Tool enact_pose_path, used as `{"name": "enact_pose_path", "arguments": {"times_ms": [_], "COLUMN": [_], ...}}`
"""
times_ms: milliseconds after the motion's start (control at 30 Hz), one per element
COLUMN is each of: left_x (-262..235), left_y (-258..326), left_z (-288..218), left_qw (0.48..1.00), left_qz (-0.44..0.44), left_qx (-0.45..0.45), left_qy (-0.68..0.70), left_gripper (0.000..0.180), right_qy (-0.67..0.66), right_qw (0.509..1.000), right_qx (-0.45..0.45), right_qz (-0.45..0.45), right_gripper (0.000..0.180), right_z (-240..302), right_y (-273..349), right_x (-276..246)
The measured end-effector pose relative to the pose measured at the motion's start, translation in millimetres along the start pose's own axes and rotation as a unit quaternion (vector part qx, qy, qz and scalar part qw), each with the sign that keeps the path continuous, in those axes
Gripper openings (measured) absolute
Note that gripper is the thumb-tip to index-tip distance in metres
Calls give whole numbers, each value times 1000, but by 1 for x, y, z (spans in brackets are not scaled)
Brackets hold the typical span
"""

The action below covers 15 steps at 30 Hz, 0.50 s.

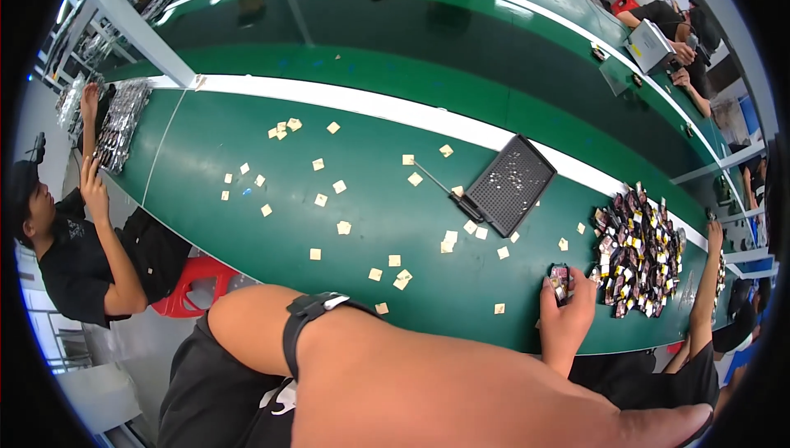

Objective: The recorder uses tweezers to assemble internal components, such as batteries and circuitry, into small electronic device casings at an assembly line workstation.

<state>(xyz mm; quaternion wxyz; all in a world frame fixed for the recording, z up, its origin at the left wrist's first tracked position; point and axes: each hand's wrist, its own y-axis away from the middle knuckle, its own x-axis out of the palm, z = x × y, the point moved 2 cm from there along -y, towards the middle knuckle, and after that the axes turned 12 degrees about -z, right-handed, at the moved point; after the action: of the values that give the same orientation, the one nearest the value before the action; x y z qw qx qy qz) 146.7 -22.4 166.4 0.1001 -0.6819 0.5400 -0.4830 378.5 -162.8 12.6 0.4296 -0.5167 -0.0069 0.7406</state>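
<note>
My left hand [510, 390] looms large across the lower middle, close to the camera. A black strap [309, 316] circles its wrist, and the thumb stretches toward the lower right; the other fingers are out of sight. Farther off, at the front edge of the green table, my right hand [572, 316] is closed around a small black-cased part [561, 282] with a dark reddish face. Right of that hand lies a heap of similar small black parts [634, 255] with white and yellow bits. Small cream square pieces [499, 309] lie scattered nearby.
A black perforated tray [485, 216] holding small shiny bits stands near the white rail [370, 102]. A thin rod [434, 179] lies beside it. Co-workers sit at left [66, 242] and right [704, 283]. A dark conveyor belt [395, 45] runs beyond the rail.
</note>
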Motion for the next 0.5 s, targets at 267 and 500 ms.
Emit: {"name": "enact_pose_path", "arguments": {"times_ms": [267,500], "left_x": [-52,-62], "left_y": [61,122], "left_z": [21,39], "left_qw": [891,845], "left_qz": [-170,-350], "left_qx": [-235,-384], "left_qy": [-349,-125], "left_gripper": [79,49], "right_qy": [-252,-363], "right_qw": [967,901], "right_qx": [17,-143], "right_qz": [-6,190], "right_gripper": [50,54], "right_z": [25,104], "right_y": [16,20], "right_x": [-24,5]}}
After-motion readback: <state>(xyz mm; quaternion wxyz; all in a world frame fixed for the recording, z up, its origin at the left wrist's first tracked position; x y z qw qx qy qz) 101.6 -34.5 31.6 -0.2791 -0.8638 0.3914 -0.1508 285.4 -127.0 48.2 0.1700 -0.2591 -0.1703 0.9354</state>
